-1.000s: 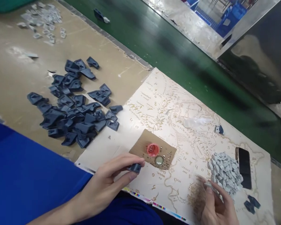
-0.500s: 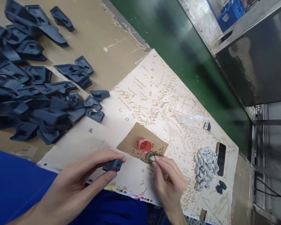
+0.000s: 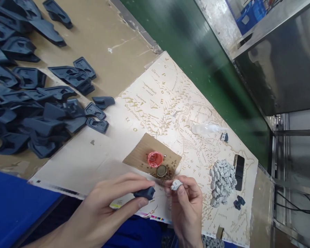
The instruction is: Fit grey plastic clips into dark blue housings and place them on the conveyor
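Observation:
Between the thumb and fingers of my left hand (image 3: 116, 203) is a small dark blue plastic part (image 3: 145, 193). My right hand (image 3: 186, 203) pinches a small light grey piece (image 3: 176, 185), close to the right of the dark part but apart from it. Just beyond both hands lies a brown cardboard piece (image 3: 138, 153), spotted with dark drops. On it stand a red round cup (image 3: 155, 159) and a bottle cap (image 3: 161, 171) with a dark greenish inside.
Dark blue parts (image 3: 49, 120) are heaped at left. A pile of grey pieces (image 3: 223, 181) lies at right beside a phone (image 3: 239, 172) and a few small dark parts (image 3: 239, 202). A clear bottle-like object (image 3: 206, 128) rests on the map-printed sheet (image 3: 155, 82).
My right hand has drawn the grey piece back from the bottle cap toward me. My left hand has moved right with the dark part, so the two pieces are closer. The view has shifted slightly.

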A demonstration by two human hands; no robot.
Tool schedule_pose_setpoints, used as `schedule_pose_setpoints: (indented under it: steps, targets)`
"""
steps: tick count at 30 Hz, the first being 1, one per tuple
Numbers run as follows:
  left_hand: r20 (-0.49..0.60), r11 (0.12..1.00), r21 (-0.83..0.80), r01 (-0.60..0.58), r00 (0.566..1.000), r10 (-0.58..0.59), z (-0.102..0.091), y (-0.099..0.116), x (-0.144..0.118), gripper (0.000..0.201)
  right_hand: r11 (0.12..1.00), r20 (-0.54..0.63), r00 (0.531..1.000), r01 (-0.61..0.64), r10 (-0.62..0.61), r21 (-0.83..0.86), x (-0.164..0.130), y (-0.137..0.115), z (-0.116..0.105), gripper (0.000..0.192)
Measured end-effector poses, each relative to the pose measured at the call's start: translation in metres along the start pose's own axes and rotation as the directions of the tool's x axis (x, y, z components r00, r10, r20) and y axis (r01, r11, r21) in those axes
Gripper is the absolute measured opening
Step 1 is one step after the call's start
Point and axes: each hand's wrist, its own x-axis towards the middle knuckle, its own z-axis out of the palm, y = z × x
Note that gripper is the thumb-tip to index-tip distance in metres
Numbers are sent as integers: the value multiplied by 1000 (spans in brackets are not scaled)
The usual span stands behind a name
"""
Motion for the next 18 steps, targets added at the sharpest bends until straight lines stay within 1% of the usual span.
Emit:
schedule_pose_setpoints:
  steps: [1, 3, 6, 9, 12, 15, 18]
  targets:
    - [12, 1000, -28, 1, 1000, 0, 5, 1, 2, 18, 998, 7, 1000, -9, 8, 64, -3, -1, 2, 14]
    - [38, 998, -65, 6, 999, -3, 12, 0, 4, 21, 995, 5, 999, 32, -33, 93, -8, -3, 7, 9]
    - [63, 997, -72, 11, 998, -7, 18, -2, 2, 21, 989, -19, 990, 140, -139, 45, -12, -5, 12, 5]
    - [69, 999, -48, 2, 998, 1, 21, -1, -2, 20, 973, -11, 973, 231, -231, -24, -14, -8, 10, 4]
    - [85, 999, -39, -31, 996, 34, 23, 1, -6, 19, 943, 38, 950, 311, -309, -113, -16, -13, 3, 8]
    - [102, 997, -11, -73, 992, 74, 23, 0, -8, 21, 911, 112, 924, 380, -365, -163, -16, -17, -5, 15]
    - [125, 985, 33, -170, 978, 164, 21, -2, -9, 27, 874, 172, 887, 455, -428, -170, -13, -20, -11, 19]
